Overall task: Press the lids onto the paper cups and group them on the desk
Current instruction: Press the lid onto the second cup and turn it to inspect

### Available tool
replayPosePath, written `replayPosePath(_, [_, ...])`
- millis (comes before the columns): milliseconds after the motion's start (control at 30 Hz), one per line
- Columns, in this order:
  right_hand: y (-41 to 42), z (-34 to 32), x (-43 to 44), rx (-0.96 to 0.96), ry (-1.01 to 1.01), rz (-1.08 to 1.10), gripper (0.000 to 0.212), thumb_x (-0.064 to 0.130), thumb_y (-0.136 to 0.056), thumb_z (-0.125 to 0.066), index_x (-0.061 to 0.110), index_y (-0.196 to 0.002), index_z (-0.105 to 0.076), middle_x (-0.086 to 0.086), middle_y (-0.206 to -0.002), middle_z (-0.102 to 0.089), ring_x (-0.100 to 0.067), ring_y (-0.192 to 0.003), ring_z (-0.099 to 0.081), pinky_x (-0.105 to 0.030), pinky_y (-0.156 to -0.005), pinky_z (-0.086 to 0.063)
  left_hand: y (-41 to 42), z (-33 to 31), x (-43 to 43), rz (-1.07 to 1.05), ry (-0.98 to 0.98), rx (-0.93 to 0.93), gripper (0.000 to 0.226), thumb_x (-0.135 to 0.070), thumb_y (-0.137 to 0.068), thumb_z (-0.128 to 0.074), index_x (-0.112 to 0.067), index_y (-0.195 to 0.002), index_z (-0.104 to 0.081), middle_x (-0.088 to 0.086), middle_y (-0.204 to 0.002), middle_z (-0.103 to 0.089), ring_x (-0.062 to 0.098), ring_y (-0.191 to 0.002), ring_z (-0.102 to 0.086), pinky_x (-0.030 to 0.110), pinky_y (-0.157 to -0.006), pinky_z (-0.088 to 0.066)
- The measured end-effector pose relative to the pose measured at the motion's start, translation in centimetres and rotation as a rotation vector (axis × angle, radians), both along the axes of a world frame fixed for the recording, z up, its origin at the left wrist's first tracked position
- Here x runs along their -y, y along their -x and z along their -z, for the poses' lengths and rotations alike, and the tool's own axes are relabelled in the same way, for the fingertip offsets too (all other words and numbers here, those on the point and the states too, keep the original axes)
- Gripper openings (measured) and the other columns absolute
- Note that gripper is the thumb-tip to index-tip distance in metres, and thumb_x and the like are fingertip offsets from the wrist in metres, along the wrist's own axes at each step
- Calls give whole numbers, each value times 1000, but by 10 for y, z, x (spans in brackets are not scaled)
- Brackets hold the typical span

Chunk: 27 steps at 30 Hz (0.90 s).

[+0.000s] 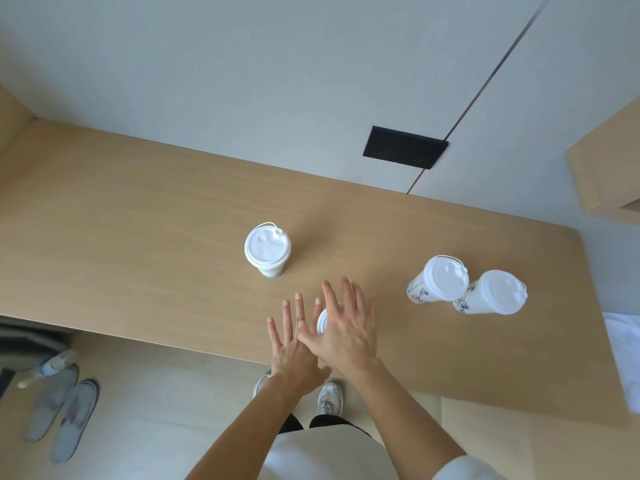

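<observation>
Three white paper cups with lids on stand on the wooden desk (138,209): one alone near the middle (267,249), and two side by side at the right (440,280), (493,294). A further white lid (322,323) shows just under my right hand (346,327), which lies flat over it, palm down, fingers spread. The cup beneath is hidden. My left hand (294,344) is beside it on the left, fingers spread, its thumb crossing under the right hand; whether it touches the cup I cannot tell.
The desk's front edge runs just below my hands. A black wall plate (405,147) sits on the wall behind. On the floor at the lower left lie a pair of grey slippers (62,410) and a plastic bottle (48,367). A wooden shelf (606,161) juts out at the right.
</observation>
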State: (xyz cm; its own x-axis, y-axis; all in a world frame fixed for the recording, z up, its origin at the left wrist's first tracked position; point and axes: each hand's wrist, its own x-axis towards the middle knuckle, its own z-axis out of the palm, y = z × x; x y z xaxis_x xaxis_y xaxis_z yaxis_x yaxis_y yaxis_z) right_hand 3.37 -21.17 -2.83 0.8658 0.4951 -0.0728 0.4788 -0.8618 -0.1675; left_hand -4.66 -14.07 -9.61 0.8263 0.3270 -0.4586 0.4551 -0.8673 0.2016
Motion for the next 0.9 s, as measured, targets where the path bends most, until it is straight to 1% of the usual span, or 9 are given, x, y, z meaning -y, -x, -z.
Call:
replayPosePath(100, [4, -5, 0, 2, -36, 24, 72, 64, -73, -54, 23, -131, -65, -13, -136, -65, -34, -119, -64, -48, -86, -59, 0, -6, -3, 31, -46, -20, 124, -52, -86, -58, -32, -144, 50, 11, -154, 55, 36, -137, 57, 69, -121, 12])
replayPosePath(167, [5, -8, 0, 0, -135, 56, 55, 53, -73, -52, 21, -115, -70, -5, -114, -71, -31, -99, -68, -40, -68, -57, -2, -14, -10, 49, -57, -43, 119, -32, -86, -57, -35, -148, 44, 12, -157, 51, 37, -140, 53, 69, -123, 6])
replayPosePath(267, [-7, -12, 10, -203, -224, 160, 49, 48, -75, -58, 22, -114, -71, 2, -110, -72, -26, -104, -65, -37, -80, -53, -6, -35, -21, 58, 42, -64, 70, -22, -96, -52, -35, -158, -23, 12, -165, 39, 40, -156, 24, 63, -125, -9])
replayPosePath(367, [-27, -26, 35, -540, -465, 458, 42, 50, -72, -67, 24, -105, -73, 9, -109, -73, -16, -100, -66, -28, -81, -49, -10, -68, -29, -205, 493, 25, 48, -32, -108, -45, -37, -155, -40, 11, -172, -21, 32, -149, -37, 38, -116, -37])
replayPosePath(467, [-39, -50, 61, -854, -819, 701, 49, 50, -63, -68, 10, -92, -74, 4, -80, -68, -20, -75, -63, -27, -64, -43, -6, -102, -34, -652, 988, 119, 35, -43, -105, -54, -30, -135, -66, 5, -128, -72, 31, -102, -76, 42, -93, -60])
replayPosePath(600, [-38, -75, 80, -1067, -987, 615, 63, 57, -57, -70, 18, -106, -79, -13, -100, -73, -25, -89, -66, -30, -67, -43, 6, -141, -42, -702, 1133, 233, 36, -48, -101, -60, -19, -103, -81, 8, -101, -81, 29, -70, -75, 32, -63, -61])
replayPosePath(667, [-34, -85, 81, -1063, -987, 588, 62, 61, -57, -68, 22, -105, -79, -13, -105, -74, -23, -92, -67, -31, -69, -44, 8, -156, -44, -686, 1114, 282, 33, -46, -100, -63, -19, -101, -82, 8, -98, -81, 29, -68, -73, 29, -61, -60])
replayPosePath(800, [-28, -98, 78, -1064, -1044, 593, 50, 63, -58, -73, 35, -98, -79, 11, -100, -73, -18, -106, -66, -39, -90, -45, 8, -177, -49, -668, 1159, 402, 36, -42, -88, -75, -23, -119, -76, 5, -105, -82, 27, -84, -78, 27, -71, -63])
replayPosePath(900, [-23, -105, 76, -1060, -1118, 588, 48, 62, -59, -75, 37, -100, -78, 19, -95, -72, -14, -106, -66, -36, -87, -46, 8, -187, -54, -651, 1175, 417, 48, -49, -80, -77, -22, -119, -76, 4, -106, -82, 29, -88, -79, 28, -72, -63])
